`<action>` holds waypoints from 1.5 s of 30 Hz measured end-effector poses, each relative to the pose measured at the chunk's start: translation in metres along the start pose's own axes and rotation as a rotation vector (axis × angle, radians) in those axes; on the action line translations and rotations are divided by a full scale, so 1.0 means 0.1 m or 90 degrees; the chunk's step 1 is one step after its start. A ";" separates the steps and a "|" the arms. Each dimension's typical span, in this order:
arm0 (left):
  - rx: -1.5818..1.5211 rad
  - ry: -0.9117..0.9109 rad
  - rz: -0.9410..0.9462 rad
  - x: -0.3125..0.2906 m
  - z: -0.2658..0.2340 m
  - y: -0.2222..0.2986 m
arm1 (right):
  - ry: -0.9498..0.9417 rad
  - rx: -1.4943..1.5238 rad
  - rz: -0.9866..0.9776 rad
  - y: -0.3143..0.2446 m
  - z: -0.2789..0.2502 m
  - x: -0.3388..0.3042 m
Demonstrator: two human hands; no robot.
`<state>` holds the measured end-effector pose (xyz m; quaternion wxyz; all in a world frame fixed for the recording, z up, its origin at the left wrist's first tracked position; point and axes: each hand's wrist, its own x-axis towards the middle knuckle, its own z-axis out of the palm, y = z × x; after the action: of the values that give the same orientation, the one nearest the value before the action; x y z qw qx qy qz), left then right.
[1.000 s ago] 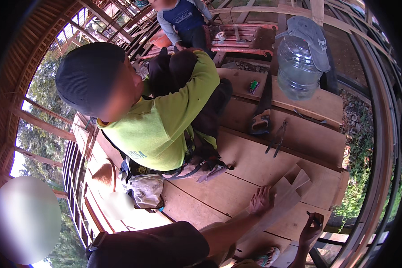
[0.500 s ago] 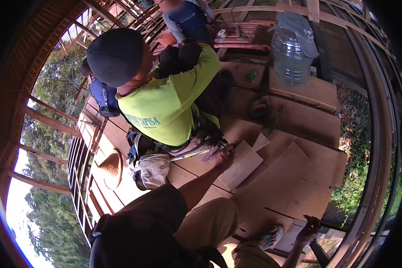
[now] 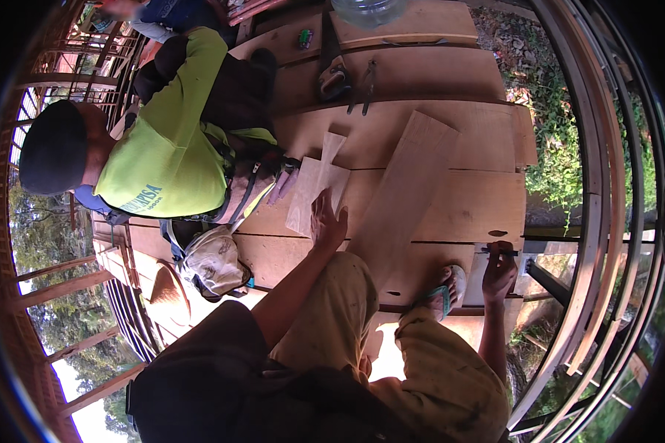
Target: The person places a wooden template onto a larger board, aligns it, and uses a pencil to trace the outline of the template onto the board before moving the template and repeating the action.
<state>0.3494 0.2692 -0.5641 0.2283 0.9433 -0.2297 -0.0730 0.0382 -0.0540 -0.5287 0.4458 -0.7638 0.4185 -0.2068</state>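
My left hand (image 3: 328, 223) is over the lower edge of a short flat wooden piece (image 3: 301, 205), with thumb and fingers apart. Whether it presses on the wood I cannot tell. A narrower wooden strip (image 3: 333, 145) lies across that piece. To the right, a long wooden board (image 3: 414, 173) rests at a slant on the planks. My right hand (image 3: 499, 275) is raised beside my sandalled foot (image 3: 451, 286), its fingers closed round a thin dark stick like a pen or pencil (image 3: 488, 251).
A co-worker in a yellow-green shirt (image 3: 162, 162) sits close on my left, beside a pale cloth bag (image 3: 210, 258) and a woven hat (image 3: 168, 292). Farther off are a handsaw (image 3: 335, 80), pliers (image 3: 368, 85) and a large clear water bottle (image 3: 369, 10). The plank platform (image 3: 480, 199) ends at my right, above plants.
My view has swung down and to the right. My left hand has moved from beside the co-worker's hand to the short wooden piece. My right hand still holds the dark stick.
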 end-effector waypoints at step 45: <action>0.230 0.157 -0.145 0.31 0.31 -0.38 | -0.278 -0.142 0.064 -0.54 0.68 -0.06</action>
<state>0.3843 0.2722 -0.6103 0.0724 0.9904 -0.1016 0.0600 0.1057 -0.0009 -0.5177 0.4482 -0.8129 0.3705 0.0330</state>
